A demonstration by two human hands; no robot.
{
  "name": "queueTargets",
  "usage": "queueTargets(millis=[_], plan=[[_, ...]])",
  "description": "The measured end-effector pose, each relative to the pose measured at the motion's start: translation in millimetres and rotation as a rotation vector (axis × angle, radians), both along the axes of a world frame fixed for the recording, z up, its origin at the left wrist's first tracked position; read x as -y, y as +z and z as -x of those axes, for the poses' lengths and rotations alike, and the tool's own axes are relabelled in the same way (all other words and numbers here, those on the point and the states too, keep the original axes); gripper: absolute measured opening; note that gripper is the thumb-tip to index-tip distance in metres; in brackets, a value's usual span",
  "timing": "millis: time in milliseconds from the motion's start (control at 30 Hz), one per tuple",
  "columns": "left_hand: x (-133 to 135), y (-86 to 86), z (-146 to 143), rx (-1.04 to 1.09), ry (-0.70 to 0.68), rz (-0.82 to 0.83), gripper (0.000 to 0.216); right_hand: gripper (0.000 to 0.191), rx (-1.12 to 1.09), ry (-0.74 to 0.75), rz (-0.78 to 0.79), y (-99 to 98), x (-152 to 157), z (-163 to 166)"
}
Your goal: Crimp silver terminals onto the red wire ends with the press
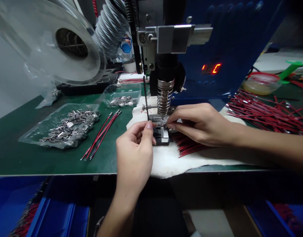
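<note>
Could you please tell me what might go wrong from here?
The fingertips of the left hand and right hand are close below the spring, so they might get pinched if that part came down. The right hand is also close to the red wires on the cloth and could knock some askew.

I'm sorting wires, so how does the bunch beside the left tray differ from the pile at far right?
The bunch has a few wires; the pile has many. The bunch lies roughly lined up, whereas the pile is spread with wires crossing. Both contain red wires with shiny ends.
</note>
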State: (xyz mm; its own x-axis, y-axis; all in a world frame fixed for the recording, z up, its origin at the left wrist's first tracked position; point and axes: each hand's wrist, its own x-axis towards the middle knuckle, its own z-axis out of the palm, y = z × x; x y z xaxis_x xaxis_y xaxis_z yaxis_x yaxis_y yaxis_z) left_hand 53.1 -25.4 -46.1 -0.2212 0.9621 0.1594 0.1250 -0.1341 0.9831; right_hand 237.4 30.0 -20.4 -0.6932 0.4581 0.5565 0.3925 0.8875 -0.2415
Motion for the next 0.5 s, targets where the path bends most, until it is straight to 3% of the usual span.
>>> queueTargets(millis=[500], plan=[[-0.2,0.4,-1.2,-0.005,0.001,-0.003,0.020,0.012,0.000,0.009,0.001,-1.6,-1.0,0.0]])
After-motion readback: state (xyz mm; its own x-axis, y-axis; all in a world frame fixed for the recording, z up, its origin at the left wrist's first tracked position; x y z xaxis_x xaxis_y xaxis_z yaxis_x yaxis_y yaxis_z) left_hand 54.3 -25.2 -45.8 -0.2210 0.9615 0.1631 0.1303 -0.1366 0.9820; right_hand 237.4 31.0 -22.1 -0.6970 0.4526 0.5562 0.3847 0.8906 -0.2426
